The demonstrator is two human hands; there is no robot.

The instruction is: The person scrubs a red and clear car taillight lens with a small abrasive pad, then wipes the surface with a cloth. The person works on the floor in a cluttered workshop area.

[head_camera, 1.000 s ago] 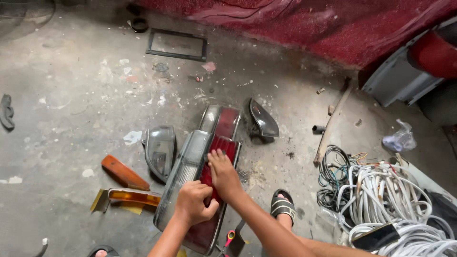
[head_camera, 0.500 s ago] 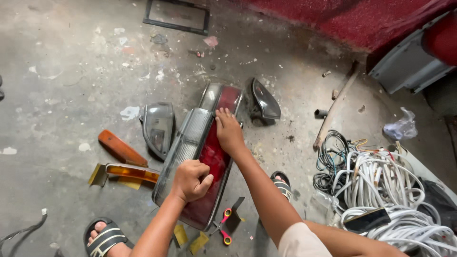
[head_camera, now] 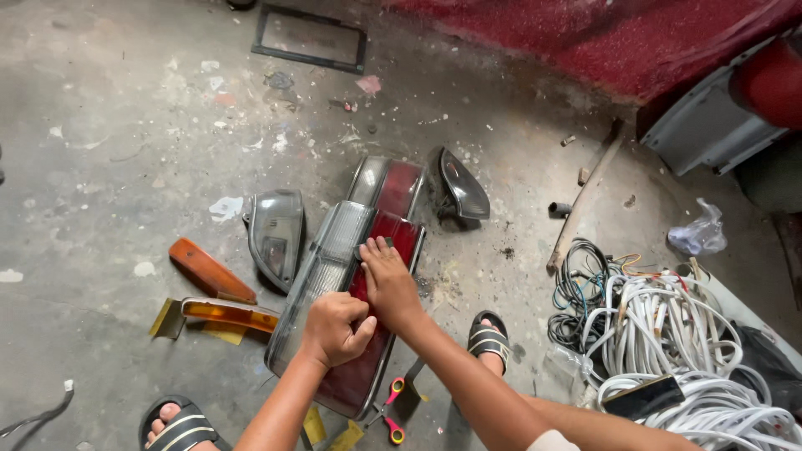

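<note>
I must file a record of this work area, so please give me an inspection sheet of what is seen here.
Surface: bare concrete floor, stained, with paint flecks and small debris.
Job's things: long tail-light unit with a clear and a red lens, lying flat on the floor.
Clutter: orange lens, amber strip light, dark lamp housing, black mirror housing, scissors, wooden stick, black frame, plastic bag.
Hands: left hand is a closed fist on the unit; right hand is pressed flat on the red lens.
Cables: white cable coil and dark wires.
Surroundings: red carpet, grey panel.
</note>
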